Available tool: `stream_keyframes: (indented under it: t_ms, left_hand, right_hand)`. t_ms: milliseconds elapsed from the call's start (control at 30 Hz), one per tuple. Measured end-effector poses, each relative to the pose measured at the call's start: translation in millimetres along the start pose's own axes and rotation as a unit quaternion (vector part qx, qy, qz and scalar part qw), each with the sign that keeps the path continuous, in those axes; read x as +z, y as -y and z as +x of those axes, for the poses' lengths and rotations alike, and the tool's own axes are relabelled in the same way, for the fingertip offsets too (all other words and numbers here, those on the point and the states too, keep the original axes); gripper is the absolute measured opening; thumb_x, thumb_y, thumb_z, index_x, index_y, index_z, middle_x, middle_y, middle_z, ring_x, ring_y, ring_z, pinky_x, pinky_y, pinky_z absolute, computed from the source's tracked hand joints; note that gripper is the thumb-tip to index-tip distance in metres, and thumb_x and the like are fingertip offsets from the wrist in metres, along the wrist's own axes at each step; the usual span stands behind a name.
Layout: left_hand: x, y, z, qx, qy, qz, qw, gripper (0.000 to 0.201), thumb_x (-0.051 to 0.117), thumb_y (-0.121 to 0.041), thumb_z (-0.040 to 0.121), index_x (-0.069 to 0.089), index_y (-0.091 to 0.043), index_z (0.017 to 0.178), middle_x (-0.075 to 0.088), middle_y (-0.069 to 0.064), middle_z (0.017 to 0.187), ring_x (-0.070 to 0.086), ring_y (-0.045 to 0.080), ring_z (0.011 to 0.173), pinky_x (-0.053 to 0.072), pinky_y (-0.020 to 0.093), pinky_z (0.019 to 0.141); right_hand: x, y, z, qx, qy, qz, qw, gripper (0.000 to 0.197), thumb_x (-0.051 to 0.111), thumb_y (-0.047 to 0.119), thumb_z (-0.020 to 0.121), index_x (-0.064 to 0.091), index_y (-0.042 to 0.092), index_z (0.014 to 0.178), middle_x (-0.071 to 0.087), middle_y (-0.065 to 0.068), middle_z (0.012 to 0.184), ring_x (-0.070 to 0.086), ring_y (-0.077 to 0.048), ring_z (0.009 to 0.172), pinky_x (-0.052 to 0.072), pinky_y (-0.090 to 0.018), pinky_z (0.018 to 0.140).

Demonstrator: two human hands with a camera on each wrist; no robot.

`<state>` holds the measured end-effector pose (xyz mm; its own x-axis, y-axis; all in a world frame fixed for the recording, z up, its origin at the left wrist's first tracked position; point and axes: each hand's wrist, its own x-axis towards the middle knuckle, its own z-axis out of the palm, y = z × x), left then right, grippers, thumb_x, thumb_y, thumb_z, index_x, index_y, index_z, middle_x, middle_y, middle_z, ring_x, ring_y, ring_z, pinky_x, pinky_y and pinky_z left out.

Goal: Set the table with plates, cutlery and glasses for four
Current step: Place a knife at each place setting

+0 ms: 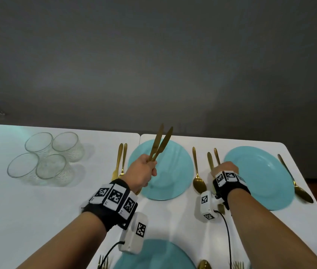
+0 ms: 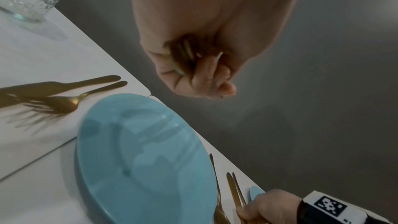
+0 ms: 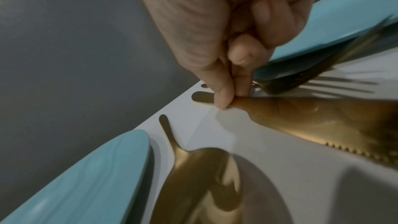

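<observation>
We are standing at the white bench point(image 1: 37, 200) with both hands out over the places at its far side. Our left hand point(image 1: 143, 172) is clenching two gold knives point(image 1: 160, 145) by their handles, and their blades are pointing up and away over the far middle plate point(image 1: 173, 181); the knives are hanging in the air, touching neither plate nor bench. To the left of that plate a knife and fork point(image 1: 120, 160) are lying side by side on the bench, and to its right a spoon point(image 1: 198, 179) is lying with its bowl toward us.

Our right hand point(image 1: 226, 168) is reaching down between that spoon and the far right plate point(image 1: 260, 179). In the right wrist view, its thumb and fingertips point(image 3: 224, 98) are pinching the handle of a knife on the bench point(image 3: 312, 117), with its toothed edge facing the spoon. A fork point(image 3: 301, 77) is lying just beyond it, against the plate's rim. Another spoon point(image 1: 295, 183) is lying on the right side of that plate, partly over its rim.

Four empty glasses point(image 1: 45, 158) are standing in a tight cluster at the far left of the bench, well apart from the plates. A third plate point(image 1: 153, 255) is sitting at the near edge in front of us, with a fork's tines point(image 1: 103, 264) to its left and a spoon bowl point(image 1: 204, 265) to its right.
</observation>
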<state>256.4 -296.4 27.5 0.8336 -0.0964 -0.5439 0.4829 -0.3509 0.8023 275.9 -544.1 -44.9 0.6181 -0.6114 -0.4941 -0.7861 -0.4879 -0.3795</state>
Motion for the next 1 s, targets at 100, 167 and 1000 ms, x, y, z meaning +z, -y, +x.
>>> stream_keyframes:
  t_ms: [100,167,1000]
  left_hand:
    - [5.2,-0.3,2.0,-0.008,0.0,0.005,1.0,0.013,0.037,-0.025,0.1,0.045,-0.015,0.102,0.049,0.002,0.072,0.036,0.011,0.054,0.032,0.02,0.046]
    - [6.8,0.9,2.7,-0.013,-0.002,0.005,1.0,0.013,0.037,-0.026,0.1,0.045,-0.015,0.102,0.049,0.002,0.072,0.036,0.011,0.054,0.032,0.02,0.045]
    - [4.5,18.2,-6.3,-0.03,-0.016,-0.05,0.998,0.019,0.032,-0.021,0.099,0.049,-0.015,0.096,0.053,0.002,0.065,0.035,0.01,0.048,0.03,0.018,0.04]
  right_hand:
    - [-1.0,1.7,4.3,-0.005,-0.026,0.008,1.0,0.018,0.051,0.009,0.093,0.063,0.004,0.105,0.063,-0.014,0.117,0.062,-0.027,0.107,0.053,-0.031,0.09]
    - [-0.7,3.0,7.9,-0.046,-0.043,-0.046,0.997,0.013,0.051,0.007,0.092,0.063,0.002,0.089,0.065,-0.015,0.112,0.064,-0.029,0.103,0.054,-0.032,0.085]
    - [-6.6,12.7,7.3,-0.068,-0.063,-0.071,0.993,0.011,0.059,0.01,0.088,0.063,0.0,0.092,0.066,-0.015,0.091,0.065,-0.029,0.083,0.051,-0.031,0.068]
